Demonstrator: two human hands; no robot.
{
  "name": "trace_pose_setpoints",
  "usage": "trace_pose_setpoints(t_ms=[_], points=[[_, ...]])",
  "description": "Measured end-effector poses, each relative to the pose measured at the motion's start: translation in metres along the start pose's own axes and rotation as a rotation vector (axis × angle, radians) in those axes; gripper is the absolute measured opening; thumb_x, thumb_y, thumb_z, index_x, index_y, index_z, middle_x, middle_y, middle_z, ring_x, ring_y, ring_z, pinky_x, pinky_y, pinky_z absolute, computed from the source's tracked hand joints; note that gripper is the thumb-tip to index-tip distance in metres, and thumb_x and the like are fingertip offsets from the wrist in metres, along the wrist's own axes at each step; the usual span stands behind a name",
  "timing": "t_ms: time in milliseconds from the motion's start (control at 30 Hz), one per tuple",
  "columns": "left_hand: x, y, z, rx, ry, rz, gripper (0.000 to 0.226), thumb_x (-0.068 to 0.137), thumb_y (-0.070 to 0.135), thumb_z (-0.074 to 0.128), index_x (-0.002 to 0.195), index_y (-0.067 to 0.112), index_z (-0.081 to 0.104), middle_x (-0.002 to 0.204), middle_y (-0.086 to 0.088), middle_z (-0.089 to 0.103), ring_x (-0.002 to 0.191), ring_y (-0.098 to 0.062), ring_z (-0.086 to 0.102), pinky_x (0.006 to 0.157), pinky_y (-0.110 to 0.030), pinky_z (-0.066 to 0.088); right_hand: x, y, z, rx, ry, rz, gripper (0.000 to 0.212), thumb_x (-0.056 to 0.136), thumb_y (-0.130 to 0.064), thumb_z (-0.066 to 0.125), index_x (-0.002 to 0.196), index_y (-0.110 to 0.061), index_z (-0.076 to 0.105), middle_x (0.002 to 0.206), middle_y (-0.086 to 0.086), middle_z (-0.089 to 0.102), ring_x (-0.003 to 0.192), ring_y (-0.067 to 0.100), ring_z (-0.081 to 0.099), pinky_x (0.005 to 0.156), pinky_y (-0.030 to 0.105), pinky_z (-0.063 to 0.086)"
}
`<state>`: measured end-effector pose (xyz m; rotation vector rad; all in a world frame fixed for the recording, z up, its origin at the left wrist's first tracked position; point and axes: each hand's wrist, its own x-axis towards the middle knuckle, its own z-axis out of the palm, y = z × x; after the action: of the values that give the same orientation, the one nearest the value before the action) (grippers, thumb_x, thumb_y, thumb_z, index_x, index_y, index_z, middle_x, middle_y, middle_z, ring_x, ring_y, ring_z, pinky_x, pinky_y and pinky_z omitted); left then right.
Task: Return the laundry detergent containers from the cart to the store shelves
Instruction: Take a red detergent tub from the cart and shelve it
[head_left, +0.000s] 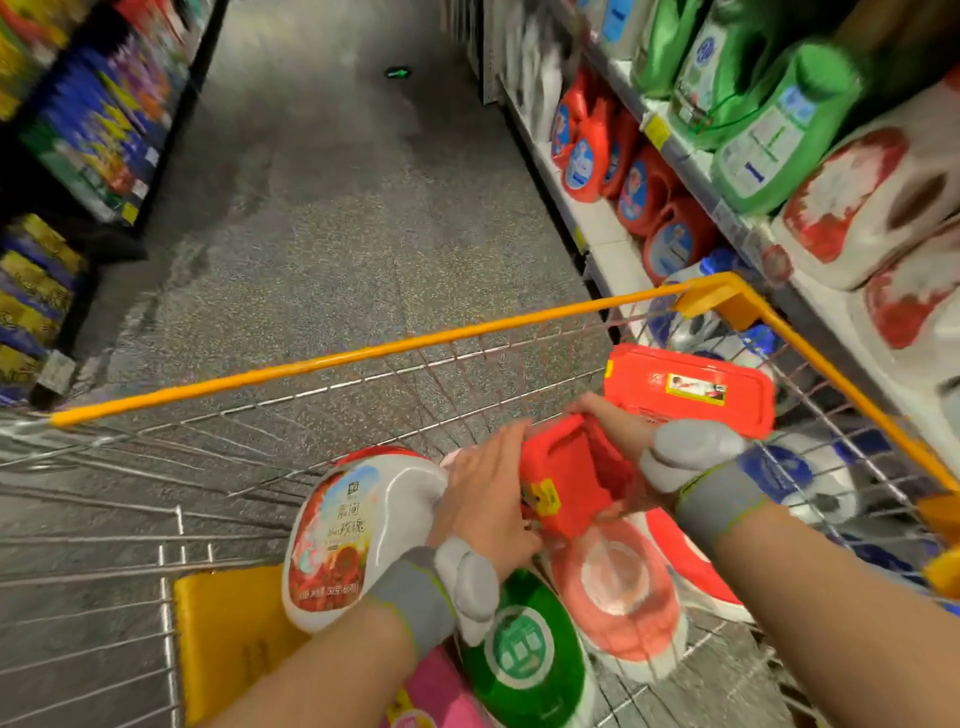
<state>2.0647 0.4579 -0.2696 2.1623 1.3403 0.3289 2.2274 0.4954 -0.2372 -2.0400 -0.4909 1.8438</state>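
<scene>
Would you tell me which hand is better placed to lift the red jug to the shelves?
Probably the right hand: it reaches into the red jug handle area and is nearer the shelves. The left hand lies flat against the jug's side.

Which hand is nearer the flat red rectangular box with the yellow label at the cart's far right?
Right hand: it grips the red jug just below the flat red rectangular box. Left hand sits farther left, flat against the jug.

Grey wristbands (410, 597), green-edged, pale grey pods attached; forearms bare.
</scene>
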Motion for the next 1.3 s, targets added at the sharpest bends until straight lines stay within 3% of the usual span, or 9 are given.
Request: trace_pose_setpoints(t_ms=[100,233,367,500,667,800,1033,1200,1300], points=[[0.004,0.014,-0.019,-0.037,0.173,0.044,0.071,0.062,0.022,0.080,0.125,0.018,0.050,0.115,-0.003,0.059,0.109,-0.027,0.053,0.092,-0.031,0.036,-0.031,-0.004,-0.013,0.143,-0.063,-0.061,0.049,0.098,-0.046,0.038,0.065,-0.011,0.049,0.039,0.002,0.055,0.029,0.013,0.051,0.032,0.016,0.040],[0.007,0.039,-0.067,-0.575,0.165,-0.199,0.060,0.048,0.023,0.084,0.099,0.034,0.056,0.094,0.003,0.069,0.084,-0.017,0.065,0.078,-0.029,0.053,-0.072,0.010,-0.045,0.204,0.105,-0.155,0.052,0.087,-0.062,0.050,0.075,-0.012,0.060,0.067,0.009,0.062,0.051,0.019,0.054,0.048,0.025,0.043],[0.008,0.048,-0.104,-0.985,0.053,-0.310,0.062,0.043,0.017,0.088,0.100,0.016,0.064,0.085,-0.002,0.074,0.068,-0.012,0.067,0.065,-0.026,0.057,-0.104,0.020,-0.057,0.188,0.307,-0.341,0.054,0.090,-0.056,0.050,0.112,-0.008,0.062,0.103,0.012,0.058,0.088,0.023,0.055,0.060,0.027,0.042],[-0.003,0.086,-0.134,-1.225,-0.150,-0.308,0.038,0.074,0.010,0.071,0.111,0.010,0.064,0.089,-0.010,0.074,0.064,-0.018,0.071,0.058,-0.032,0.060,-0.144,0.026,-0.049,0.467,0.137,-0.494,0.074,0.066,-0.078,0.046,0.099,-0.017,0.070,0.094,0.007,0.073,0.083,0.019,0.068,0.073,0.029,0.054],[-0.011,0.135,-0.158,-1.245,-0.252,-0.184,0.055,0.076,0.029,0.069,0.125,0.007,0.060,0.115,-0.017,0.069,0.082,-0.023,0.071,0.079,-0.045,0.060,-0.201,0.029,-0.050,0.494,0.017,-0.692,0.083,0.059,-0.067,0.072,0.119,-0.010,0.066,0.111,0.017,0.071,0.101,0.034,0.069,0.088,0.051,0.056],[-0.021,0.185,-0.170,-1.088,-0.225,-0.003,0.044,0.090,0.040,0.060,0.128,0.019,0.057,0.113,-0.008,0.072,0.088,-0.018,0.073,0.070,-0.032,0.060,-0.250,0.039,-0.064,0.561,0.129,-0.833,0.051,0.076,-0.047,0.064,0.113,-0.013,0.068,0.101,0.012,0.075,0.087,0.027,0.073,0.074,0.041,0.060],[-0.059,0.276,-0.166,-0.774,0.092,0.239,0.058,0.076,0.070,0.058,0.103,0.020,0.070,0.095,0.003,0.076,0.094,-0.018,0.070,0.093,-0.047,0.052,-0.342,0.089,-0.099,0.690,0.341,-0.996,0.063,0.072,-0.045,0.071,0.122,-0.008,0.064,0.111,0.015,0.071,0.100,0.031,0.070,0.086,0.046,0.057],[-0.104,0.353,-0.151,-0.728,0.118,0.402,0.046,0.085,0.055,0.062,0.072,0.011,0.065,0.072,-0.002,0.071,0.069,-0.008,0.059,0.076,-0.040,0.053,-0.416,0.151,-0.126,0.752,0.430,-1.113,0.040,0.088,-0.028,0.060,0.119,-0.004,0.063,0.105,0.013,0.072,0.084,0.021,0.072,0.084,0.039,0.059],[-0.146,0.404,-0.135,-0.856,-0.068,0.469,0.050,0.086,0.049,0.066,0.089,-0.001,0.066,0.089,-0.016,0.075,0.080,-0.020,0.067,0.084,-0.052,0.054,-0.471,0.206,-0.144,0.753,0.540,-1.165,0.048,0.081,-0.029,0.062,0.120,-0.001,0.061,0.115,0.021,0.067,0.090,0.027,0.069,0.089,0.042,0.056]])
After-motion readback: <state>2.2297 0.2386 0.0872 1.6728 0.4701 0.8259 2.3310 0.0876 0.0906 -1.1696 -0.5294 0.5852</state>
